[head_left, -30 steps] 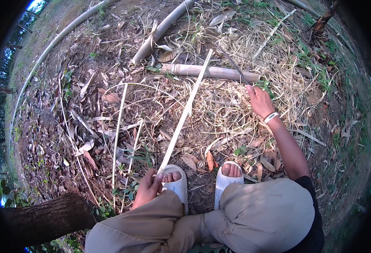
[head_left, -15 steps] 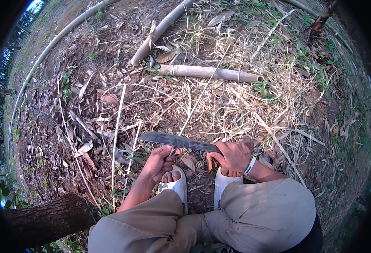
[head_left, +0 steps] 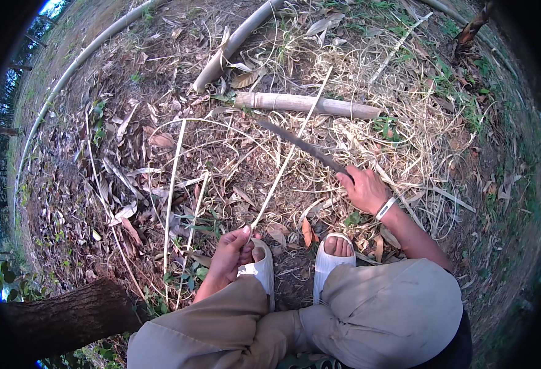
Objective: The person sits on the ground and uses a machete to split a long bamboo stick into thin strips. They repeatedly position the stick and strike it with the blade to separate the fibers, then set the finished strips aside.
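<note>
My left hand, low in front of my left foot, pinches the near end of a long pale bamboo strip. The strip slants up and away to the right, its far part over a short bamboo pole. My right hand is wrapped round the handle of a machete; the handle itself is mostly hidden by the fingers. Its dark blade points up and left, seen nearly edge-on, and passes across the strip in view. Whether blade and strip touch, I cannot tell.
The short bamboo pole lies beyond the blade, with another pole behind it. Curly shavings cover the ground at the right. More strips lie at the left, near a dark log. White sandals are on my feet.
The machete has swung up and away from my left hand along the strip, its blade turning edge-on. My left hand has dropped slightly, still holding the strip's end.
</note>
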Available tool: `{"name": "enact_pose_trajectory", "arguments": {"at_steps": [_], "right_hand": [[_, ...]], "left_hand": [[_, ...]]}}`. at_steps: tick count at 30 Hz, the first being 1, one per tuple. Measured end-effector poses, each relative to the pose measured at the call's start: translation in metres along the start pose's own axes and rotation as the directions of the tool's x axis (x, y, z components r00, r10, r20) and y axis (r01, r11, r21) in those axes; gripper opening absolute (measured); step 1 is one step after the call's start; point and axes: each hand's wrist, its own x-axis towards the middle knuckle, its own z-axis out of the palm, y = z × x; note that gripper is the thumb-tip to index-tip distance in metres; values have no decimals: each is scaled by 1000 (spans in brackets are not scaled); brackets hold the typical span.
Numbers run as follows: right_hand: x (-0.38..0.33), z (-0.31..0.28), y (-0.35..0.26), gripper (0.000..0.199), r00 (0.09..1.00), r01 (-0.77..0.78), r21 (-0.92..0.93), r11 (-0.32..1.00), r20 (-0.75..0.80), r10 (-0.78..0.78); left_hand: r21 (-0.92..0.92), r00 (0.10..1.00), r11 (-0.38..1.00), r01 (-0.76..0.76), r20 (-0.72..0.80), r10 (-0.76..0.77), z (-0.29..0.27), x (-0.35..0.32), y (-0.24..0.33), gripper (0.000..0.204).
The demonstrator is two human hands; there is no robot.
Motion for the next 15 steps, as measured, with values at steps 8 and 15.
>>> {"name": "enact_pose_trajectory", "arguments": {"at_steps": [8, 15], "right_hand": [[-27, 7, -45, 46, 925, 361, -83, 929, 158, -345], [45, -20, 47, 54, 961, -227, -34, 973, -171, 218]], "left_hand": [[98, 992, 988, -123, -8, 124, 6, -4, 6, 25], [-14, 999, 1000, -1, 50, 2, -20, -20, -12, 28]]}}
